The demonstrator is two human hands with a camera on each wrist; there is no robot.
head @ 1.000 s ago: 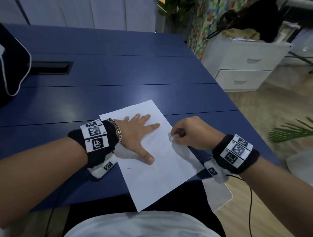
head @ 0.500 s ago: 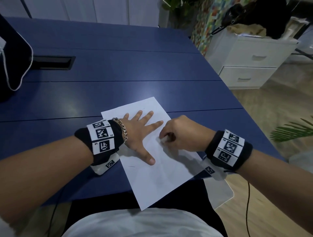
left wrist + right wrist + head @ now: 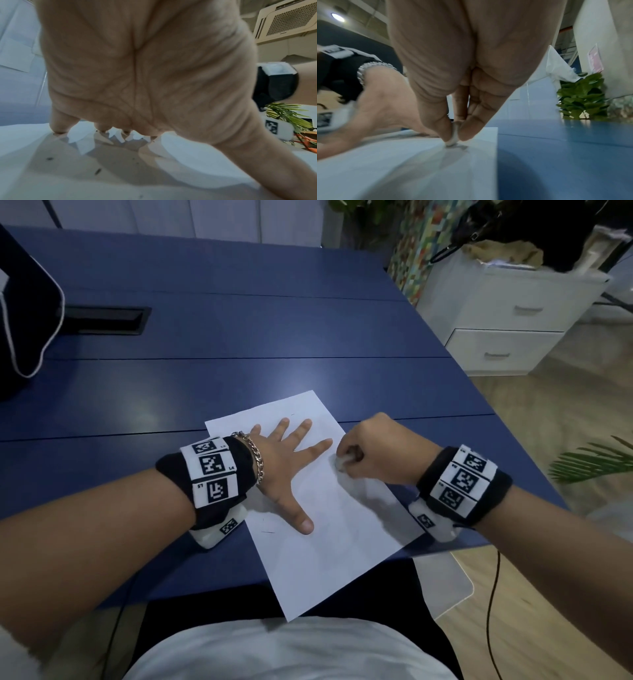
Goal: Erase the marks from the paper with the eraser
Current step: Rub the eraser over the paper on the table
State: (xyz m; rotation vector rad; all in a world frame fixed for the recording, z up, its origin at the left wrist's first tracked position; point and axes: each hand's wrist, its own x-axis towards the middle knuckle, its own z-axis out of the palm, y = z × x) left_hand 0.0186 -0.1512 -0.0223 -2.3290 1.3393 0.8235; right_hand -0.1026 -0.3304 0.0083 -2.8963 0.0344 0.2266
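Since half a second ago the right hand (image 3: 373,451) has shifted slightly rightward along the paper (image 3: 325,542), the eraser (image 3: 339,463) now just beside the left index fingertip rather than close under it; the left hand (image 3: 284,467) has not moved.

Nearest the body, the paper's lower corner overhangs the edge of the blue table (image 3: 239,313), unsupported. A short dark mark (image 3: 268,531) sits on the paper near its left edge, beside the left thumb; small dark specks show on the sheet in the left wrist view, probably rubbings.

Mid-sheet: left hand flat on the paper, fingers straight and spread, palm down, pinning it. Right of it, the right hand pinches the small white eraser between thumb and fingertips, other fingers curled in; the eraser tip touches the paper near its right edge.

Far end of the paper: another faint mark (image 3: 293,414) near the top edge, beyond the left fingertips.

Handling judgement: the paper is thin, light and creases easily; rub toward the pinning hand's far side with short strokes, keeping the flat palm close. Eraser is small, slightly soft; grip low, near the working tip.

Beyond the table, a white drawer cabinet (image 3: 507,330).
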